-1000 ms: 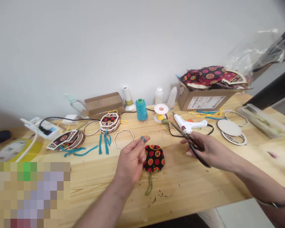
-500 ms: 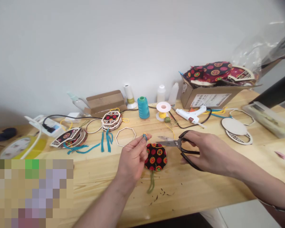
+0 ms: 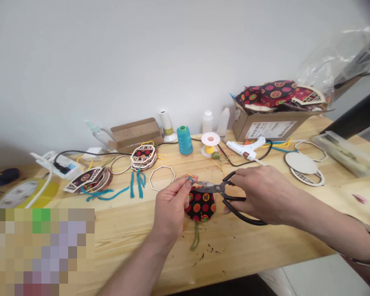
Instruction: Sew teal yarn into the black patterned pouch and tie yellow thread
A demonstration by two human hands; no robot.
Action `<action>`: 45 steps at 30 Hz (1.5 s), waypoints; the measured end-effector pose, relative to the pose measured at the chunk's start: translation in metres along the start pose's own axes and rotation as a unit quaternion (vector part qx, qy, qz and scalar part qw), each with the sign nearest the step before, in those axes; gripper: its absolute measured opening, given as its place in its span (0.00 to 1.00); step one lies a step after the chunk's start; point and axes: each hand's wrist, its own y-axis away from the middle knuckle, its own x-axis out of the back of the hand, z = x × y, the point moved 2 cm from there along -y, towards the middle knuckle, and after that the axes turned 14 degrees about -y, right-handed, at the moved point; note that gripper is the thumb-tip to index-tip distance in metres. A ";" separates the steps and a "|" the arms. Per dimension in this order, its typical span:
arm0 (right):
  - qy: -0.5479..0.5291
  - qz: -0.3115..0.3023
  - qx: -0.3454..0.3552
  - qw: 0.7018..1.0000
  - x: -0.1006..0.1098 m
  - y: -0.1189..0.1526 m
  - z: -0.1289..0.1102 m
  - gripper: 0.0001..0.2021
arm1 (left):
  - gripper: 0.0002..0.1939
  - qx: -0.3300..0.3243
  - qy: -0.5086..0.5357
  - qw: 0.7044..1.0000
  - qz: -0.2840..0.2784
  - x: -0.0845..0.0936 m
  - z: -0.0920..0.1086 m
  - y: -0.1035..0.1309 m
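Note:
My left hand (image 3: 172, 203) is closed in a pinch on a small loop of yellow and teal cord (image 3: 190, 177). Black-handled scissors (image 3: 217, 188) are in my right hand (image 3: 262, 195), its fingers through the handles. Their blades point left, with the tips right at my left fingertips; the blades look slightly parted. Just below lies a round piece covered in black patterned fabric (image 3: 202, 207), partly hidden by my left hand. An olive-green cord loop (image 3: 195, 238) hangs from its near edge.
Behind my hands stand a teal thread cone (image 3: 185, 141), a yellow cord spool (image 3: 210, 144) and a white glue gun (image 3: 248, 149). Stacked ornaments (image 3: 144, 155) and an octagonal frame (image 3: 162, 178) lie left. A cardboard box (image 3: 269, 125) sits at the back right.
My right hand has moved left with the scissors, and the blades have closed in from wider apart to reach my left fingertips. My left hand stays pinched on the cord.

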 end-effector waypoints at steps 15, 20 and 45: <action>0.028 -0.029 -0.018 0.999 0.004 -0.002 -0.004 0.19 | 0.11 -0.009 -0.012 1.000 -0.008 0.000 -0.003 0.002; 0.032 -0.027 -0.013 0.999 0.004 -0.002 -0.005 0.20 | 0.11 -0.007 -0.010 1.000 -0.017 0.000 -0.003 0.002; 0.045 -0.033 -0.021 0.998 0.001 -0.002 -0.004 0.15 | 0.11 -0.006 -0.001 1.000 -0.030 0.000 -0.005 0.001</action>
